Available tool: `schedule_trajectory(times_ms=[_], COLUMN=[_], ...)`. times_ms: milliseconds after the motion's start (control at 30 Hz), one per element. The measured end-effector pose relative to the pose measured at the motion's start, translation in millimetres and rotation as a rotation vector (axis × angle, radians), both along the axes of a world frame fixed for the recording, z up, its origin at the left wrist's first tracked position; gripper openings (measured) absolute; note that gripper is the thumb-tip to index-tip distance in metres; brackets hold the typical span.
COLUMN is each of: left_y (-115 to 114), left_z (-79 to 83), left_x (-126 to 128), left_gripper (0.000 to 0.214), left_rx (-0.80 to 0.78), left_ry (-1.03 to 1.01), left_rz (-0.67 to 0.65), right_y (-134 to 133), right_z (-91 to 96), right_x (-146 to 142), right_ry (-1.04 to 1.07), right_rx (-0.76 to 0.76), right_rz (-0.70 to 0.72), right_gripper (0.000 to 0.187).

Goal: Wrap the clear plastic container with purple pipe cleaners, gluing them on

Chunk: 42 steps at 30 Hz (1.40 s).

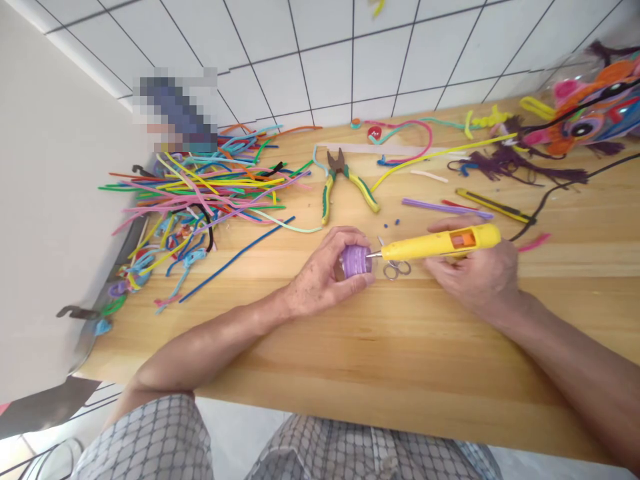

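Note:
My left hand (333, 273) is closed around a small round piece (356, 260) wound with purple pipe cleaner; its ends look clear or dark. My right hand (475, 270) grips a yellow hot glue gun (435, 244) with an orange part in its side window. The gun's metal tip points left and meets or nearly meets the right side of the purple-wound piece; I cannot tell if they touch. Behind the tip, small scissors (397, 269) lie on the table, partly hidden. Green-and-yellow pliers (350, 183) lie spread beyond my left hand.
A heap of coloured pipe cleaners (215, 187) covers the table's left side. At right are a yellow utility knife (495, 205), purple pipe cleaners (440, 207), a black cable (547, 190) and a colourful pipe-cleaner figure (590, 120). A tiled wall (320, 60) rises behind the wooden table (340, 373).

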<state>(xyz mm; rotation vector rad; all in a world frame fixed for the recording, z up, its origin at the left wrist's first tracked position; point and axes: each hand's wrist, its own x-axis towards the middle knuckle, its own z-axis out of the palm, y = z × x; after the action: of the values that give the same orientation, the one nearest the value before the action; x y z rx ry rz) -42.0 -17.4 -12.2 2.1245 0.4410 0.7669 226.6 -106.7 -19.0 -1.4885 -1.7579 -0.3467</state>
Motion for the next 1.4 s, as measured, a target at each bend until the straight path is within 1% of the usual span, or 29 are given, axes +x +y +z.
schedule_trajectory(times_ms=[200, 400, 600, 667, 800, 1033, 1200, 1400], left_y=[0.2, 0.6, 0.3, 0.2, 0.4, 0.2, -0.1, 0.5], left_z=[-1.2, -1.0, -0.8, -0.4, 0.4, 0.1, -0.1, 0.2], left_x=[0.0, 0.5, 0.8, 0.8, 0.4, 0.1, 0.4, 0.7], left_gripper=[0.044, 0.043, 0.042, 0.043, 0.043, 0.044, 0.043, 0.043], left_rx=[-0.003, -0.007, -0.016, -0.012, -0.007, -0.014, -0.010, -0.017], left_ry=[-0.017, -0.019, -0.021, -0.022, -0.010, -0.016, -0.019, -0.023], left_rz=[0.006, 0.005, 0.006, 0.004, 0.004, 0.001, 0.002, -0.001], right_y=[-0.2, 0.0, 1.2, 1.4, 1.1, 0.6, 0.6, 0.7], right_z=[1.0, -3.4, -2.6, -1.5, -0.4, -2.0, -3.1, -2.2], right_x=[2.4, 2.7, 2.8, 2.5, 2.4, 4.6, 5.6, 6.3], right_ry=[0.001, -0.021, -0.024, 0.003, 0.048, 0.002, 0.015, 0.041], right_rx=[-0.098, -0.042, -0.035, -0.061, -0.162, -0.160, -0.152, -0.219], right_rz=[-0.022, -0.036, -0.006, -0.005, -0.016, -0.016, -0.004, -0.019], right_gripper=[0.014, 0.016, 0.020, 0.018, 0.013, 0.014, 0.017, 0.018])
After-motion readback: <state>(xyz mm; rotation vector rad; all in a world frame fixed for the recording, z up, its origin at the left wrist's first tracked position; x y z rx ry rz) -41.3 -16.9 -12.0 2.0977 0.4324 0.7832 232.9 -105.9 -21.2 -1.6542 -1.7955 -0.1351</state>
